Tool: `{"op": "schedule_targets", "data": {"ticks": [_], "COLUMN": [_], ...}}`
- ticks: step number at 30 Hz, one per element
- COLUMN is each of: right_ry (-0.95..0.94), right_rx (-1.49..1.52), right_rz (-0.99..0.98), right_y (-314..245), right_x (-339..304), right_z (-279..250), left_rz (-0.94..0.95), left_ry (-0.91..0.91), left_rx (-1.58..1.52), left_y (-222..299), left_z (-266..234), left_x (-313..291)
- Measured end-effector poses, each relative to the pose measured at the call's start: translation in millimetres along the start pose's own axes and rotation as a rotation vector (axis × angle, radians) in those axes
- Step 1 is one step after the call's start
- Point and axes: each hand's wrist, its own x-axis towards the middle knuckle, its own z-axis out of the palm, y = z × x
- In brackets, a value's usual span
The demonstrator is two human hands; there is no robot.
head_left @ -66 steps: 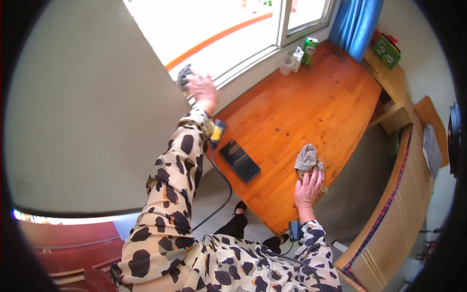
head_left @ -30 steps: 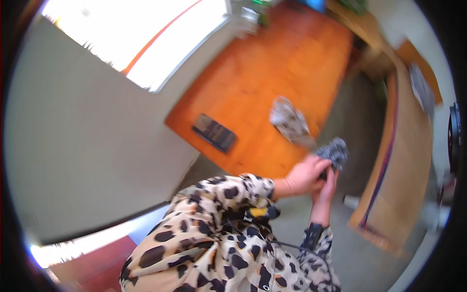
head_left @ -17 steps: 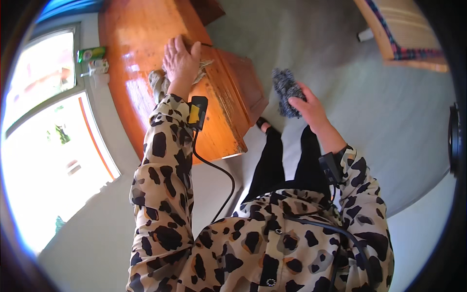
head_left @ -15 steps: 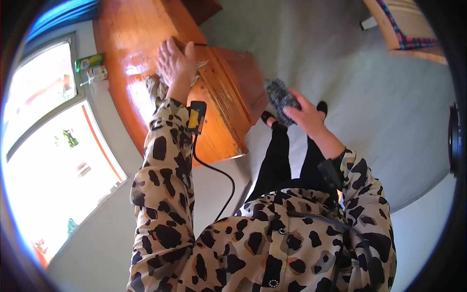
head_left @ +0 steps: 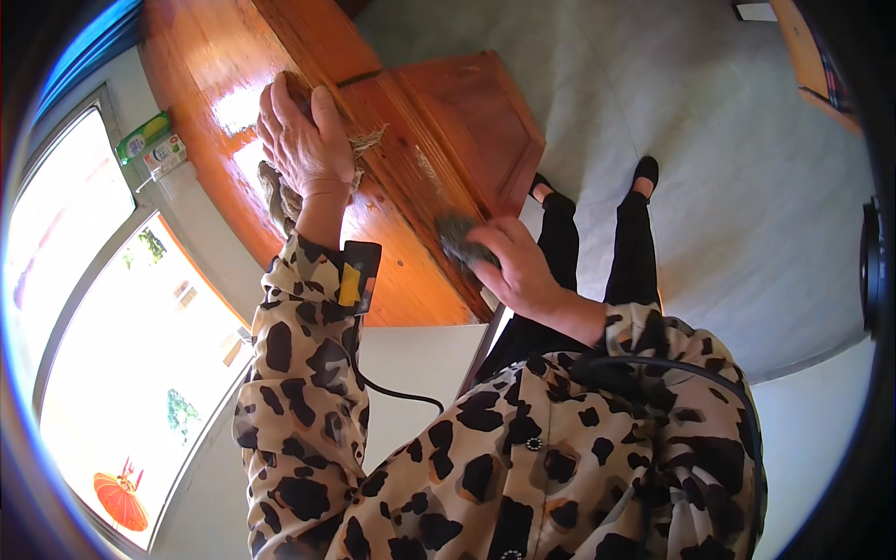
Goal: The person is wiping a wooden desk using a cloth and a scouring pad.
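Observation:
My left hand (head_left: 303, 140) presses down on a crumpled beige-brown rag (head_left: 276, 196) on the glossy top of an orange-brown wooden cabinet (head_left: 401, 266). Its fingers curve over the far side of the rag, and frayed ends stick out beside the palm. My right hand (head_left: 525, 269) grips a fuzzy dark grey cloth (head_left: 455, 239) between thumb and fingers. That cloth is against or just above the cabinet's worn front edge; which of the two I cannot tell. Part of it is hidden by the fingers.
A reddish cabinet door (head_left: 499, 131) juts out over the grey floor (head_left: 691, 140). Bright windows (head_left: 140, 373) line the left, with a green packet (head_left: 145, 136) and a small white box (head_left: 165, 156) on the sill. A wooden furniture edge (head_left: 807, 65) shows at the upper right.
My right hand has moved left with the grey cloth, from above the floor to the cabinet's front edge. My left hand remains on the rag. The view has shifted.

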Motion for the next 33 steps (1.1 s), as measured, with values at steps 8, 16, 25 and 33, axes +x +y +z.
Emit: {"op": "schedule_targets", "data": {"ticks": [8, 16, 25, 33], "right_ry": [0.095, -0.028, 0.019, 0.276], "right_rx": [-0.135, -0.126, -0.157, -0.233], "right_rz": [-0.14, 0.018, -0.137, -0.281], "right_y": [-5.7, -7.0, 4.8, -2.6], "right_x": [183.2, 73.8, 119.4, 213.4], "right_z": [8.9, 4.8, 4.9, 11.8], "left_rz": [0.015, 0.02, 0.001, 0.03], "left_ry": [-0.019, -0.027, -0.036, -0.043], "left_rx": [-0.001, 0.025, 0.059, 0.017], "left_y": [6.3, 0.8, -1.0, 10.9], "left_z": [6.0, -2.4, 4.3, 6.3], "left_x": [0.9, -2.8, -4.3, -1.2]}}
